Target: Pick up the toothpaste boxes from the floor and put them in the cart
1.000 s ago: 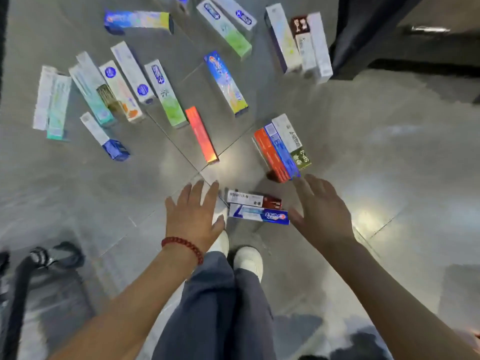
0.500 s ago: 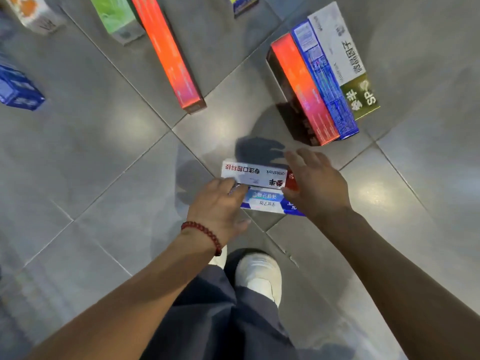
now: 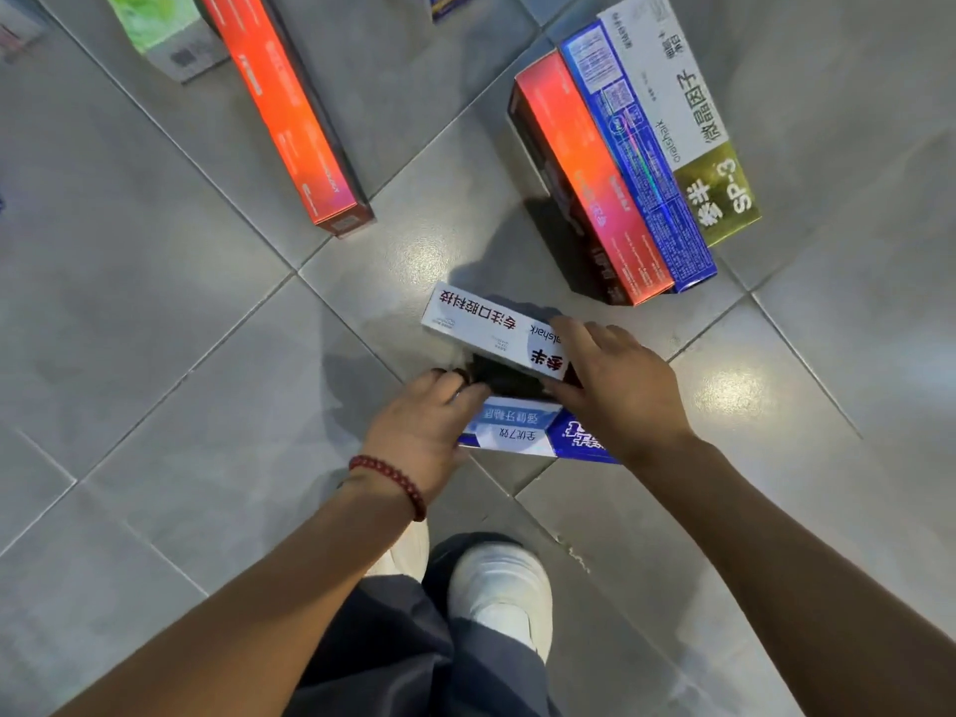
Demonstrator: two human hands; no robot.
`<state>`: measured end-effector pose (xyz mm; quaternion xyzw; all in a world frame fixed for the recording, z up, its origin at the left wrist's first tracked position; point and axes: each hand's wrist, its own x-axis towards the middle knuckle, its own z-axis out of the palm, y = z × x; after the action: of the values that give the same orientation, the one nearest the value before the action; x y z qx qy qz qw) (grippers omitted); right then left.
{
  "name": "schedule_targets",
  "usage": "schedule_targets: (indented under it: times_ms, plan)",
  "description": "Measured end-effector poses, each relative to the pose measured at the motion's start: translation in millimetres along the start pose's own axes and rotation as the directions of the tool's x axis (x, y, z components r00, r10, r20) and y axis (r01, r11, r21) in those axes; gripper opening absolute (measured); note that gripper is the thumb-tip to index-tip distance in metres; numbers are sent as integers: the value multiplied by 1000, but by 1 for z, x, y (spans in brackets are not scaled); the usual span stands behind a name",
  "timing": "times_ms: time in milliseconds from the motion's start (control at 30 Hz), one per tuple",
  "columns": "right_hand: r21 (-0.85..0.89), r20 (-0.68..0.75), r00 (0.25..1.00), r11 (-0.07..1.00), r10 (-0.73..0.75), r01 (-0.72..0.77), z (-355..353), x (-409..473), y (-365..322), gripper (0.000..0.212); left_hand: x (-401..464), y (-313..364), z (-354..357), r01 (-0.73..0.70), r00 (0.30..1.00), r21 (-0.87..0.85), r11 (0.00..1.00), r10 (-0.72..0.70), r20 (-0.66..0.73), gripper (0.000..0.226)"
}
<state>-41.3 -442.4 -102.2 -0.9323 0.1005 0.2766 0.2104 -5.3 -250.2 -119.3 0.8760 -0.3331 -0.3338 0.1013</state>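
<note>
both arms reach down, left hand (image 3: 424, 432) and right hand (image 3: 621, 390) curled.

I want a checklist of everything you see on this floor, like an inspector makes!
Surface: grey tiled floor, shiny.
Job's things: white box with red letters and blue-and-white box by the hands; three boxes side by side; lone orange box; green box. Cart not in view.
Clutter: nothing seen.
Hands: left hand on the blue-and-white box; right hand grips the white box, which looks tilted up.
Cables: nothing seen.
Surroundings: white shoe, red bead bracelet.
</note>
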Motion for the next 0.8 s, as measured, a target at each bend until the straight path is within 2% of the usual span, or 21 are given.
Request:
schedule_targets:
  times_ms: [100, 200, 300, 400, 500, 633, 733, 800]
  plan:
    - [28, 2, 999, 999, 37, -37, -18, -13, -3, 60, -15, 1, -12, 35, 998, -50, 998, -33, 46, 56]
    - [84, -34, 997, 995, 62, -59, -42, -31, -12, 58, -46, -2, -31, 211, 975, -159, 964, -198, 98, 54]
    - [124, -122, 991, 992, 53, -37, -74, -48, -30, 53, -78, -1, -67, 402, 916, -282, 871, -383, 122, 57]
    - [134, -172, 984, 991, 52, -29, -117, -63, -58, 50, -103, 5, -110, 482, 859, -409, 775, -510, 46, 51]
    - [140, -246, 968, 990, 48, -14, -168, -77, -90, 51, -118, 15, -162, 472, 837, -499, 726, -547, -3, 51]
    - [268, -266, 960, 963, 87, -12, -240, -99, -139, 53, -135, 40, -239, 384, 820, -635, 670, -563, -99, 50]
    - [366, -349, 935, 928, 66, 71, -297, -120, -175, 45, -155, 61, -297, 308, 799, -738, 601, -585, -143, 40]
    - [407, -376, 925, 907, 57, 110, -334, -135, -198, 42, -171, 74, -336, 251, 790, -767, 591, -583, -190, 37]
